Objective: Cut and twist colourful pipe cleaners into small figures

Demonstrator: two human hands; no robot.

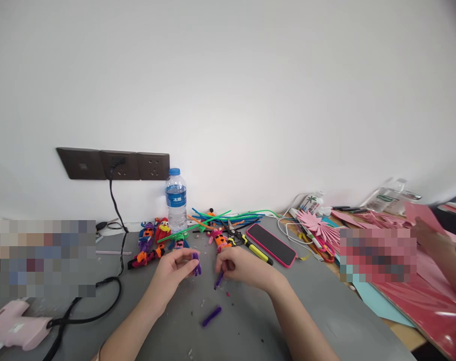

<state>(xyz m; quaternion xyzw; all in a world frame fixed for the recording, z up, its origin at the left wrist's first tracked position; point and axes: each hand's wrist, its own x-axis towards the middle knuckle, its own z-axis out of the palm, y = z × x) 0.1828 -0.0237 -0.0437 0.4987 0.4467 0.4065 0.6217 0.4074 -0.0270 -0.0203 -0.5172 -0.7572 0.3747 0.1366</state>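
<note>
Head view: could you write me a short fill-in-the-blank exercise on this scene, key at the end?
The left hand holds a fuzzy piece and the right hand another, both coloured ____. The upright bottle has a cap coloured ____. In this view, the phone lies to the ____ of the bottle. The pliers have handles in black and ____.

Missing words: purple; blue; right; yellow.

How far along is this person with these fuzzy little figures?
Several colourful figures beside the water bottle already look made up. In work, the left hand pinches a bent purple bundle, and the right hand holds a purple strip. Left: those held pieces are apart, and a short purple piece lies loose on the grey table.
</note>
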